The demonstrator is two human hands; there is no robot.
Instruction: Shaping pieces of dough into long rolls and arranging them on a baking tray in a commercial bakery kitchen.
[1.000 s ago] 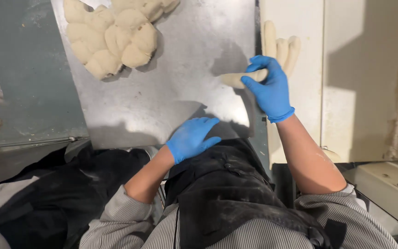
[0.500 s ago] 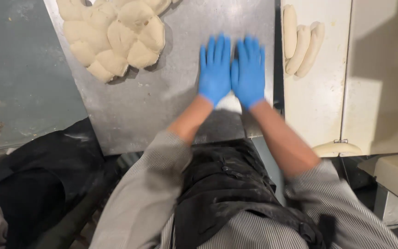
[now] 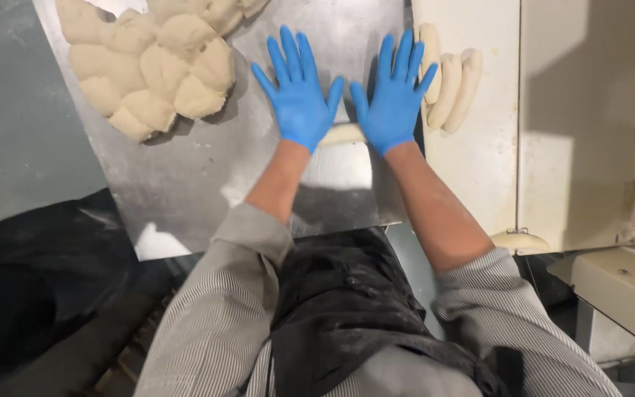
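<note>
Nearest to us, our striped sleeves and a dark apron [image 3: 347, 316] fill the lower view, dusted with flour. Beyond them both forearms reach onto a steel worktop [image 3: 207, 184].

Our left hand [image 3: 299, 92] and right hand [image 3: 395, 92], both in blue gloves, lie flat with the fingers spread wide and straight, gripping nothing. Under the heels of the two palms sits a dough roll [image 3: 343, 134], a pale strip showing only in the gap between the hands, at the wrist end of the fingers.

We judge this dough soft, light and a little tacky: it should give under pressure and stretch or tear if pulled, so even palm pressure along its length, or a gentle lift from both ends, would suit it better than a pinch in the middle.

Just beyond the right fingertips, three shaped dough rolls [image 3: 450, 81] lie side by side on a cream board [image 3: 479, 176]. Beyond and outward of the left fingertips sits a pile of dough pieces [image 3: 156, 70].

We see no packages, labels or signs.
</note>
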